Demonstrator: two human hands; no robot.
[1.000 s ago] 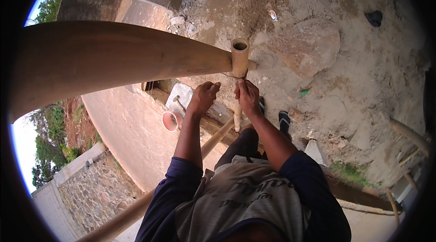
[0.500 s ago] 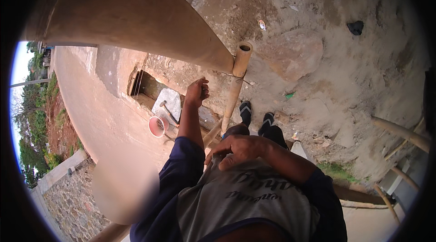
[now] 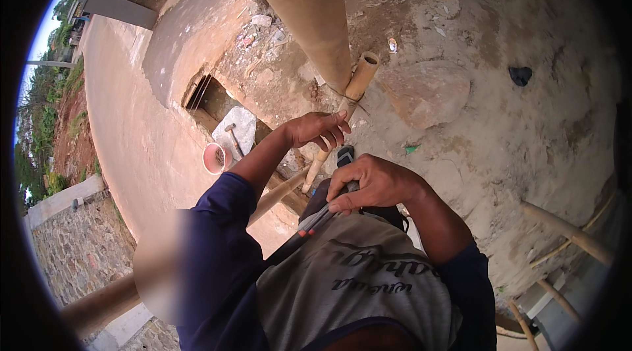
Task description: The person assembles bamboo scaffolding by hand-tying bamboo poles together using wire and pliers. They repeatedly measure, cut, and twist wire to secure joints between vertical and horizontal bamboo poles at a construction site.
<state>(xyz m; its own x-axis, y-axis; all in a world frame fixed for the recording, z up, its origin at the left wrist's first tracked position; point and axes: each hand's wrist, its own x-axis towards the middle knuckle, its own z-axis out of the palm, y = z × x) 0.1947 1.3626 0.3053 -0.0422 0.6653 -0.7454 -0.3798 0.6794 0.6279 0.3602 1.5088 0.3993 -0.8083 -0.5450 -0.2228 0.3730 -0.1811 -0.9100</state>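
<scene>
Right grip (image 3: 375, 185) curled around a tool (image 3: 320, 218), just in front of the shirt (image 3: 359, 245); two slender handles with red-orange ends slant out toward the lower left, while the tool's head is largely hidden by the fingers. Farther out, the left grip (image 3: 317, 129) is loosely spread and holds nothing visible; its fingertips overlap the post (image 3: 362, 80) in view, and contact cannot be told.

Beyond lies the joint: the pole (image 3: 303, 22) meets the post below its hollow top, with wire (image 3: 351, 97) around the post there and a loose end projecting to the right.

Change: one second earlier both hands were at the joint; half a second earlier the right was at the waist with no tool discernible. The tool is now in hand but well apart from the wire, so work at the joint appears paused.

At ground level, left: bucket (image 3: 212, 153), then a hammer (image 3: 237, 145) on a pale slab (image 3: 242, 120), beside a hole (image 3: 209, 97). Right: a broad rock (image 3: 428, 91). Far left: a stone wall (image 3: 82, 242).
</scene>
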